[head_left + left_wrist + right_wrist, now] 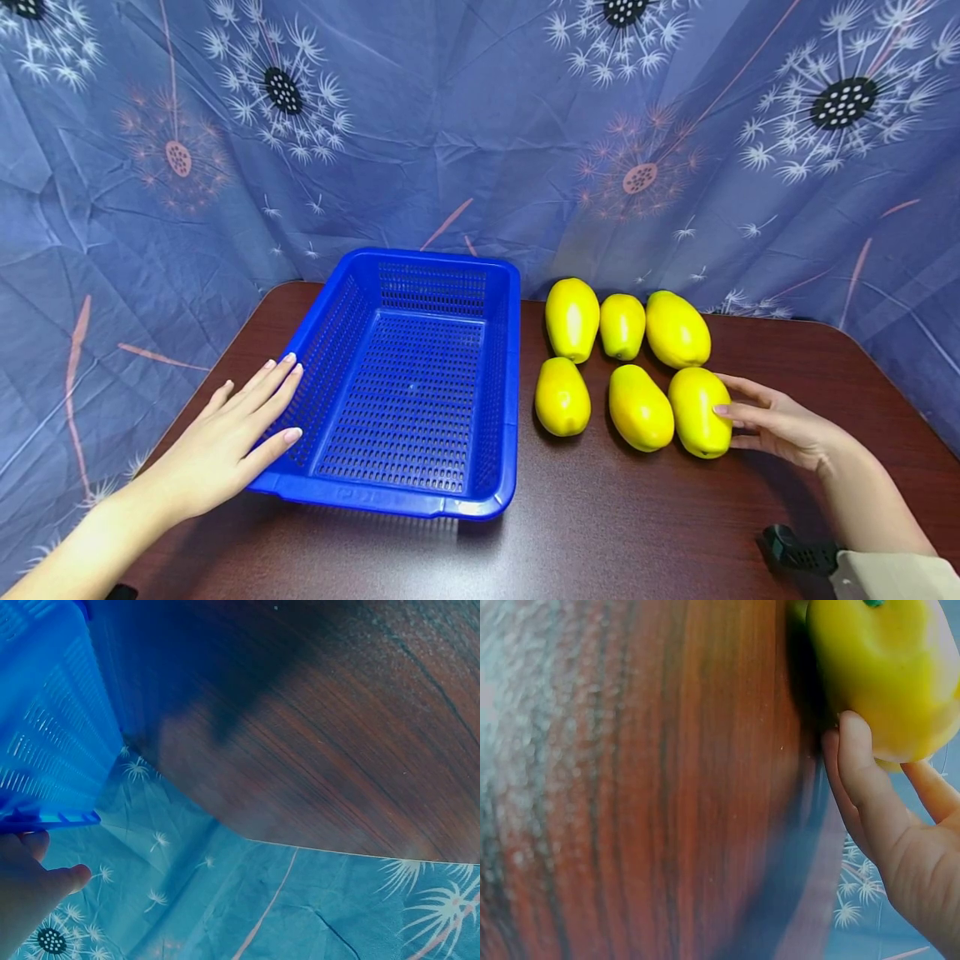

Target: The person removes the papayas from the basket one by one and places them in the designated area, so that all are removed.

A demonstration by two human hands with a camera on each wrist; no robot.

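Observation:
My left hand [228, 437], fingers spread and straight, lies at the left rim of a blue plastic basket [512, 392]. In the left wrist view, part of that hand [37, 881] shows right at the basket's rim [52, 821]. At the right, my right hand [783, 425] touches the side of a yellow mango [693, 412], the nearest one on the right, with thumb and fingers at its surface. The right wrist view shows fairly straight fingers [866, 780] against this smooth, shiny mango [885, 667], which has a small green stem spot.
Several other mangoes lie in two loose rows right of the basket, among them a front middle one [641, 408] and a back left one [572, 321]. Under everything is a dark brown wooden table [600, 525]. A blue curtain with dandelion prints [480, 125] hangs behind it.

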